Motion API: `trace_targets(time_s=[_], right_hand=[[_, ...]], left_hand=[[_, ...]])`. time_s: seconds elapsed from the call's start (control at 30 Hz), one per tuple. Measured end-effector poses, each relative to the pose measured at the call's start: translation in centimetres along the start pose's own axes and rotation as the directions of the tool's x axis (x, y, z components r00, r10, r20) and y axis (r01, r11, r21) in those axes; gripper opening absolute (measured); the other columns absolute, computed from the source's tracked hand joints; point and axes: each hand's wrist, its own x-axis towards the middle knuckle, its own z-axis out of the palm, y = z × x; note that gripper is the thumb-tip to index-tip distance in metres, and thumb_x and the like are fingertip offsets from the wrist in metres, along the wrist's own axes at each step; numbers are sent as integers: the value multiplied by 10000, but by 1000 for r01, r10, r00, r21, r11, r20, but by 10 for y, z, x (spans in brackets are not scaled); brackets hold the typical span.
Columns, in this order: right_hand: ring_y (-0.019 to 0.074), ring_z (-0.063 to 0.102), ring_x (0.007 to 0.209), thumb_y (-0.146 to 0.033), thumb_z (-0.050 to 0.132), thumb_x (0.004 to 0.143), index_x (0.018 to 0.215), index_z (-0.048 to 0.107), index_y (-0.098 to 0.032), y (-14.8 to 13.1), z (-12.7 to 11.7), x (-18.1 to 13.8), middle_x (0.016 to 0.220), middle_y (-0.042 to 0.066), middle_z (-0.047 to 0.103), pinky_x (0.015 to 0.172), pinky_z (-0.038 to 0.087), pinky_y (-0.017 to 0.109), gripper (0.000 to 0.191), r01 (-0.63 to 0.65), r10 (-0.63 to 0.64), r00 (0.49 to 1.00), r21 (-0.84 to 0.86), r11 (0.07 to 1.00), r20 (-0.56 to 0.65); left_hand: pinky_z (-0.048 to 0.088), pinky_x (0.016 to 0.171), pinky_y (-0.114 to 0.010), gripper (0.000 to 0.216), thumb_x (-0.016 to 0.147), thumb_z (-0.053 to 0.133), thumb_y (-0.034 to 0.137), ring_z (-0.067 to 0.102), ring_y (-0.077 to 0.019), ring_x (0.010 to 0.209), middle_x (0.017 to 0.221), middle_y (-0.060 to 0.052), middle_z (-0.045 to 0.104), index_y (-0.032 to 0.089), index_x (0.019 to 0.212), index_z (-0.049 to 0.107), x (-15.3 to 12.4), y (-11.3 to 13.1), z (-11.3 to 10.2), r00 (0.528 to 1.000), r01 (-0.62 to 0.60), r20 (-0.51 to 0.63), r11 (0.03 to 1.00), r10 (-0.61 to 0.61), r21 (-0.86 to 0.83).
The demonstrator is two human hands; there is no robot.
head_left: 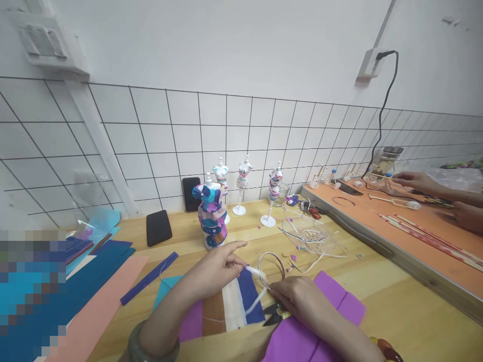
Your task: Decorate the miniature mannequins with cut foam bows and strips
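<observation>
White strip (255, 271) pinched in left hand (221, 266); hoop (272, 254) gripped by right hand (302, 296). Strip judged light, soft, best taken near end; hoop stiffer, by rim.

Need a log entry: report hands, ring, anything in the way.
Left hand pinching white strip. Right hand holding ring. Strip reaches ring. Scissors close by right hand, possibly in the way.

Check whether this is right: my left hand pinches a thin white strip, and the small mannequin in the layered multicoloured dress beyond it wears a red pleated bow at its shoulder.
Not quite: the head view shows the bow is dark blue, not red. Your left hand does pinch the strip, and the mannequin stands beyond.
</observation>
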Motion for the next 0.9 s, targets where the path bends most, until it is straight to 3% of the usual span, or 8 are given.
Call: trace_targets(time_s=[0.17, 0.33, 0.57, 0.63, 0.73, 0.9], right_hand=[[136, 558, 560, -253, 320, 945, 681, 585, -186, 0, -1, -1, 601, 23, 609, 530, 307, 242, 380, 6, -6, 1000, -66, 998, 1], [157, 585, 679, -256, 361, 929, 758, 609, -186, -6, -8, -3, 755, 49, 597, 601, 395, 248, 309, 15, -16, 999, -27, 1000, -44], [158, 585, 742, -226, 377, 924, 819, 600, -194, -12, -32, 3, 806, 53, 596, 664, 463, 272, 248, 94, -14, 958, 266, 959, -286], [159, 584, 736, -219, 433, 902, 842, 593, -192, -19, -45, 10, 790, 50, 599, 639, 469, 267, 173, 184, -62, 910, 266, 946, -409], [170, 577, 741, -177, 479, 872, 881, 581, -190, -33, -65, 25, 808, 60, 609, 641, 461, 292, 103, 301, -215, 794, 62, 952, -568], [178, 568, 764, -101, 492, 846, 929, 537, -194, -56, -85, 49, 841, 65, 626, 668, 445, 322, 132, 365, -406, 644, -205, 908, -649]], left_hand=[[430, 780, -321, 468, 794, 491, 292, 618, -187, 829, 1001, -80, 673, 205, 1253, 473, -6, 12, -9, 993, -35, -111, 999, 40, 41], [445, 806, -342, 425, 777, 514, 216, 622, -167, 818, 1018, -111, 638, 154, 1197, 482, -12, 26, -11, 1000, -16, -28, 978, 10, -207], [452, 745, -298, 260, 725, 546, 133, 580, -171, 873, 975, -97, 637, 141, 973, 626, -18, 37, -13, 990, -127, -108, 913, 92, -388], [443, 759, -294, 272, 679, 579, 99, 572, -164, 858, 888, -72, 648, 148, 936, 657, -18, 38, -13, 988, -118, -141, 885, 61, -451], [437, 768, -298, 337, 606, 588, 35, 559, -167, 873, 855, -64, 646, 146, 911, 676, -18, 38, -11, 989, -126, -137, 783, 52, -609], [433, 786, -321, 363, 574, 553, -4, 564, -191, 922, 952, -88, 645, 134, 883, 685, -20, 38, -11, 995, -98, -94, 662, 42, -743]])
